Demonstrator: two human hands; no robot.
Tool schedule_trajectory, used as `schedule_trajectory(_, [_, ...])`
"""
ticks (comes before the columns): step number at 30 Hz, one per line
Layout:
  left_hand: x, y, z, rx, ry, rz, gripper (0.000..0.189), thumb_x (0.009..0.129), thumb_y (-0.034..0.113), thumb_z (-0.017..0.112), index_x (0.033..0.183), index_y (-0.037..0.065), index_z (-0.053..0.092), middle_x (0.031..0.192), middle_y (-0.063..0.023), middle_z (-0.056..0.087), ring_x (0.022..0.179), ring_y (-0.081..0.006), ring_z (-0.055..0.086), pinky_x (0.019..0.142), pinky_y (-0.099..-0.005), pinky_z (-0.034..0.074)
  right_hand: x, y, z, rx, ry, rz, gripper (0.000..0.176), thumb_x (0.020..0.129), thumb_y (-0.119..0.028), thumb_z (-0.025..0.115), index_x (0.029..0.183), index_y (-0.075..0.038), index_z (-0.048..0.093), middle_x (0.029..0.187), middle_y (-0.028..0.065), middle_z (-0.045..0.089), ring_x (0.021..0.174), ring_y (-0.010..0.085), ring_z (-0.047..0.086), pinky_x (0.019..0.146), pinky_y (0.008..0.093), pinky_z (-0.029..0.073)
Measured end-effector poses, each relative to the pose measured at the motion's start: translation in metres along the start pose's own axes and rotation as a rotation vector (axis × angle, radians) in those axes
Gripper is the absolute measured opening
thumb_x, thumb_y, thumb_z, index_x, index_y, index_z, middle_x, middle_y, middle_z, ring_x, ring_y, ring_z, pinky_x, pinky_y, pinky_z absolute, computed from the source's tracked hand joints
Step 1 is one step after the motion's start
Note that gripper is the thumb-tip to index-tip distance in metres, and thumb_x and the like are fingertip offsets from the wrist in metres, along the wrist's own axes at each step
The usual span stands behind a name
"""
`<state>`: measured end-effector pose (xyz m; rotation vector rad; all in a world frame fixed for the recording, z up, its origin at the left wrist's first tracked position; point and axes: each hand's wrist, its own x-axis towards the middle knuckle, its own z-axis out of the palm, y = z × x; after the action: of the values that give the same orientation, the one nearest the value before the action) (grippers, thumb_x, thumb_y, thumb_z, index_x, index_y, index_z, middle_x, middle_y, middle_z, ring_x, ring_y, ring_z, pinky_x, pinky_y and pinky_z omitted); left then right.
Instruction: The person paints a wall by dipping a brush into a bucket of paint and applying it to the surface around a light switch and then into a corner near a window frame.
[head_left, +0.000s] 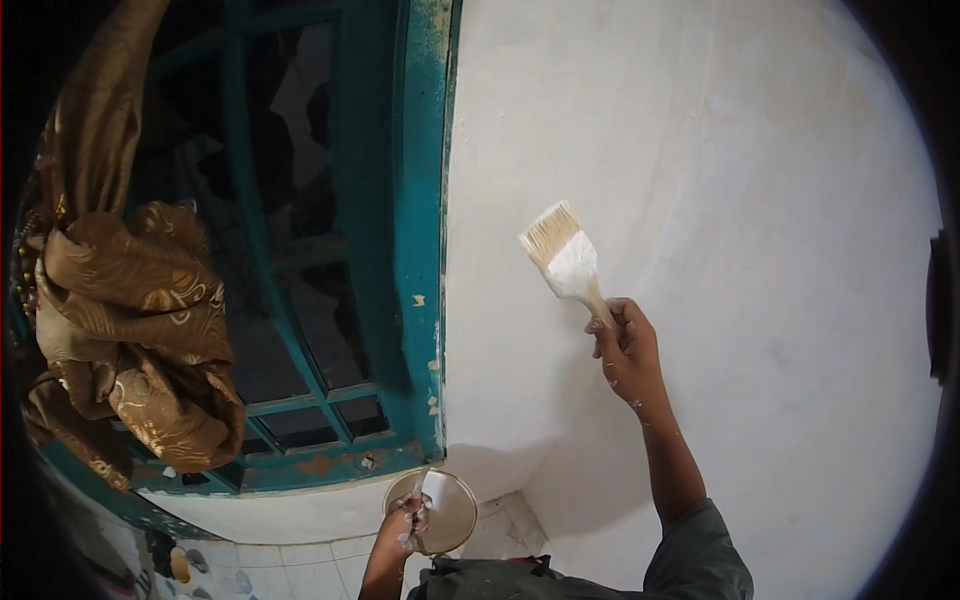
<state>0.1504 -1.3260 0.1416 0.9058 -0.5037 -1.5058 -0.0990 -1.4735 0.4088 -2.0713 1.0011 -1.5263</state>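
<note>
My right hand (628,345) is closed round the wooden handle of a wide paintbrush (573,265), raised in front of the white wall (760,250). White paint coats the brush's ferrule and bristle tip, and the bristles point up and left. Low in the view, my left hand (410,517) is closed at the left side of a round container (455,510), beside a thin tool or handle that is too small to make out. White paint specks mark both hands.
A teal window frame (420,250) with dark panes stands left of the wall, with chipped paint along its edge. A bunched brown curtain (150,330) hangs at the far left. White floor tiles (310,575) and several mixed items lie at the lower left.
</note>
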Motion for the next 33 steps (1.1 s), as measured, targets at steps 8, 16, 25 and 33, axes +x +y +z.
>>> schedule_trajectory(8, [-0.015,-0.018,0.048,0.021,0.233,0.052,0.030,0.087,0.032,0.046,0.074,0.006,0.051,0.050,0.0017,0.037,0.041,-0.0104,0.034,0.040,-0.0241,0.027,0.071,-0.049,-0.003,0.398,-0.109,-0.087,0.017,0.083,-0.009,0.052,0.092,0.004,0.045,0.067,0.0061,0.055,0.045,0.0053,0.045,0.037,0.0196,0.036])
schedule_trajectory(16, [-0.042,-0.036,0.079,-0.028,0.416,0.100,0.031,0.086,0.034,0.048,0.073,0.007,0.052,0.051,0.0028,0.038,0.039,-0.0083,0.032,0.037,-0.0222,0.023,0.149,-0.088,0.007,0.524,-0.008,-0.237,0.019,0.080,-0.011,0.054,0.083,0.007,0.050,0.061,0.0106,0.055,0.048,0.0118,0.051,0.045,0.0254,0.040])
schedule_trajectory(25, [-0.063,-0.051,0.072,-0.018,0.371,0.043,0.024,0.088,0.027,0.045,0.075,0.006,0.050,0.050,0.0025,0.035,0.040,-0.0106,0.032,0.039,-0.0255,0.028,0.146,-0.077,0.039,0.363,0.126,-0.223,0.023,0.081,-0.017,0.054,0.070,0.004,0.056,0.051,0.0002,0.047,0.040,0.0063,0.039,0.037,0.0237,0.031])
schedule_trajectory(33, [-0.070,-0.035,0.040,0.011,0.275,0.030,0.027,0.087,0.029,0.046,0.074,0.006,0.050,0.051,0.0013,0.038,0.040,-0.0122,0.035,0.039,-0.0257,0.029,0.000,0.022,0.082,0.420,-0.040,0.233,0.021,0.082,-0.014,0.052,0.067,0.000,0.055,0.049,-0.0027,0.043,0.040,0.0043,0.036,0.036,0.0215,0.029])
